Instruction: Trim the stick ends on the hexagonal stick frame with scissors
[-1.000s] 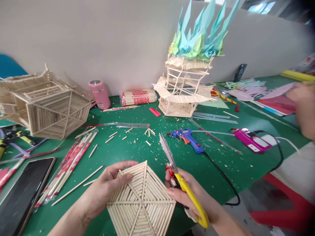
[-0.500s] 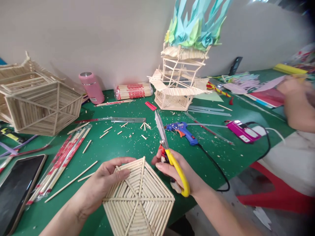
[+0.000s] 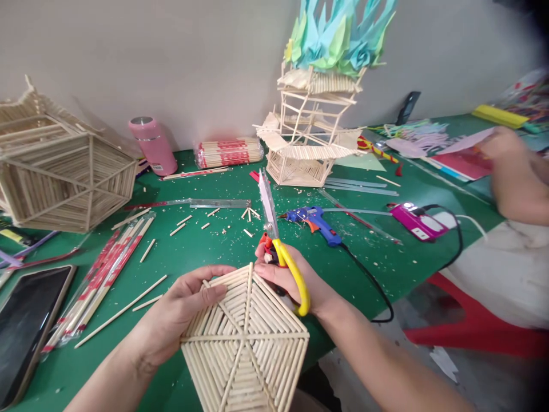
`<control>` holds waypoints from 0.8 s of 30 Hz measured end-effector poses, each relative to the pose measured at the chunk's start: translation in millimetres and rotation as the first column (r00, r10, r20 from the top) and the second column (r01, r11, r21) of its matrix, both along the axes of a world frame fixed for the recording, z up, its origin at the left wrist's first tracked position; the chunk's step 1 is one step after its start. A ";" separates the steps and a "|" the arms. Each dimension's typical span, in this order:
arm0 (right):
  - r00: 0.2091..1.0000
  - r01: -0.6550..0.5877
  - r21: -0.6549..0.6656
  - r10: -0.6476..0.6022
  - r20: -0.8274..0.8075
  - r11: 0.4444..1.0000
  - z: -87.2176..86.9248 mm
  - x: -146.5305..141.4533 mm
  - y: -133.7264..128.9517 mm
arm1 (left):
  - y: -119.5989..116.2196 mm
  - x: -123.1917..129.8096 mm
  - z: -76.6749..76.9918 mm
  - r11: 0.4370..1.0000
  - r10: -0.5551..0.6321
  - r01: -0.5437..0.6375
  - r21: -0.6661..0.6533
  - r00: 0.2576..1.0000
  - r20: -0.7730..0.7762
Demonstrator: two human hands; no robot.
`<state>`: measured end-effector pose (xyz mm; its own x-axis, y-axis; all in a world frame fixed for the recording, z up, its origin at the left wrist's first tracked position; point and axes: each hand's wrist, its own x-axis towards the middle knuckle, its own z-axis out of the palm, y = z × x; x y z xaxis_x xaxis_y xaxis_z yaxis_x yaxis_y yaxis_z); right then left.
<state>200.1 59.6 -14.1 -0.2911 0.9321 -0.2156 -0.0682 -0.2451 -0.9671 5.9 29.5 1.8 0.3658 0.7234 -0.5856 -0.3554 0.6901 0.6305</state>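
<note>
My left hand (image 3: 193, 306) grips the upper left edge of a hexagonal wooden stick panel (image 3: 244, 355), thumb on top. The panel has spokes crossing at its centre and rows of sticks between them. In my right hand (image 3: 295, 277) is a pair of scissors (image 3: 274, 223) with yellow handles, blades pointing up and away. A small red and dark object (image 3: 266, 243) shows beside the scissors in the same hand; its kind is unclear. The right fingers are close to the panel's top corner; whether they touch it I cannot tell.
A blue glue gun (image 3: 315, 222) lies ahead, cabled toward a magenta power strip (image 3: 422, 223). Stick structures stand at left (image 3: 68, 177) and back (image 3: 304, 137). Wrapped sticks (image 3: 103, 274), a phone (image 3: 32, 332) and a pink bottle (image 3: 153, 147) are on the green table. Another person's arm (image 3: 514, 177) is at right.
My right hand has moved left with the scissors, closer to the panel's top corner. My left hand keeps its hold on the panel. The view has shifted slightly.
</note>
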 end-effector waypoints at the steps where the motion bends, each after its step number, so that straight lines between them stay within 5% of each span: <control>1: 1.000 0.005 0.004 -0.005 0.011 1.000 0.2 1.6 0.6 | 0.2 0.2 0.0 1.000 0.004 -0.004 -0.005 1.000 0.002; 16: 0.952 0.213 0.076 -0.224 0.206 0.974 -14.6 57.1 11.3 | 4.5 -14.9 -5.4 0.992 0.129 -0.128 0.022 0.990 -0.052; 24: 0.979 0.022 0.004 -0.022 0.202 1.000 -4.5 40.0 -0.4 | -1.8 -2.9 -2.4 0.993 0.115 -0.115 -0.007 0.993 -0.006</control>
